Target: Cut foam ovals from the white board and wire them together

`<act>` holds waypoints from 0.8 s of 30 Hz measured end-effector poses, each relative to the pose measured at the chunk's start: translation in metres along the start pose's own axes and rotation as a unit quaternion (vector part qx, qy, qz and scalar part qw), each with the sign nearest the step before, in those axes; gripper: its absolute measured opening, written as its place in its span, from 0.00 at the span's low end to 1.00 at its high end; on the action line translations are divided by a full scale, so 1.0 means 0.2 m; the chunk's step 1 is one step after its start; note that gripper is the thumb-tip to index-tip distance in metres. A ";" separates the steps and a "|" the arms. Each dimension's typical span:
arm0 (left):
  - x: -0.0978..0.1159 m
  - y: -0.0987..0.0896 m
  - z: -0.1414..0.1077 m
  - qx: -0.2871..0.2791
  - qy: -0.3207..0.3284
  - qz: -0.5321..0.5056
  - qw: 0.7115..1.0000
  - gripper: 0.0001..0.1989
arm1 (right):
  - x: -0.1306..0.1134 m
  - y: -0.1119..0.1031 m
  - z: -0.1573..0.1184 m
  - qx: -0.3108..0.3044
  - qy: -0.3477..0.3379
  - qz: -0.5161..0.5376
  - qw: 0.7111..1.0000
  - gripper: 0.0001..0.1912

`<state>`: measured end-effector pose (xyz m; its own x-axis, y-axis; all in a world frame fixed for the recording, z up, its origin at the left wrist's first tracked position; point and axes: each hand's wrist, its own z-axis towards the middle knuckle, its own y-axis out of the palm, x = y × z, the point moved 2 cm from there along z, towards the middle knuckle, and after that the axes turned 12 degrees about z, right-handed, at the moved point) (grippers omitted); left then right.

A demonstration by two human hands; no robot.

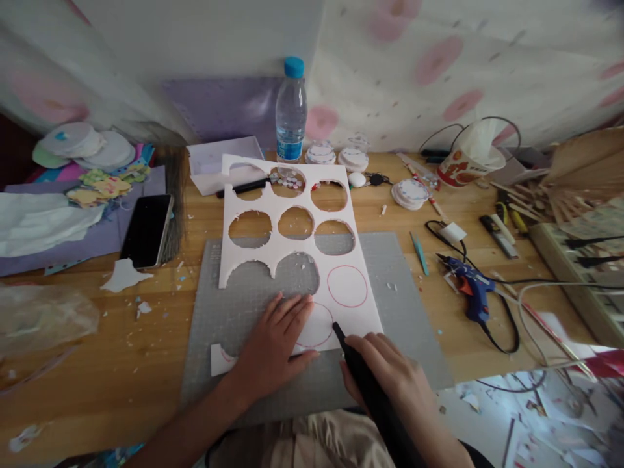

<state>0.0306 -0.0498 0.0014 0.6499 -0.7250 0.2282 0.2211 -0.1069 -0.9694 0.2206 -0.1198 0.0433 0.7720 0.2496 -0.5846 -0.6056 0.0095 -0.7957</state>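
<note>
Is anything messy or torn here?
Yes: paper scraps litter the floor at lower right, as if dropped, and a jagged white offcut lies near the phone. The white sheet has ragged holes, one breaking through its left edge, so it looks damaged.

Worn on the head, above the table's [146, 351] near edge. Looks forward and down, near left hand [277, 341] and right hand [390, 374], reaching past the far edge to the wall [351, 52].

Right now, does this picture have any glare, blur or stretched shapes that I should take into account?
Head view: a pale sheen on the purple sheet behind the bottle; softness and stretching toward the edges, as at the plastic bag; the white board under the left hand is clearer.
</note>
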 end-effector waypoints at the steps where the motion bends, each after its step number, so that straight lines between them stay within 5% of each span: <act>1: 0.00 0.00 0.00 0.002 -0.004 0.000 1.000 0.37 | 0.00 -0.01 0.00 -0.007 -0.023 -0.012 1.000 0.09; 10: -0.01 0.00 -0.01 0.011 -0.020 -0.001 1.000 0.37 | -0.03 0.07 0.02 -0.038 -0.094 -0.053 0.993 0.06; 24: -0.01 0.00 -0.01 0.007 -0.024 -0.019 1.000 0.35 | -0.11 0.11 -0.03 0.002 -0.062 -0.052 0.997 0.08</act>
<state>0.0284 -0.0497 0.0017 0.6751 -0.6869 0.2691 0.2566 -0.1233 -0.9586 0.1904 -0.1301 0.0376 0.8013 0.3648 -0.4741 -0.5239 0.0453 -0.8506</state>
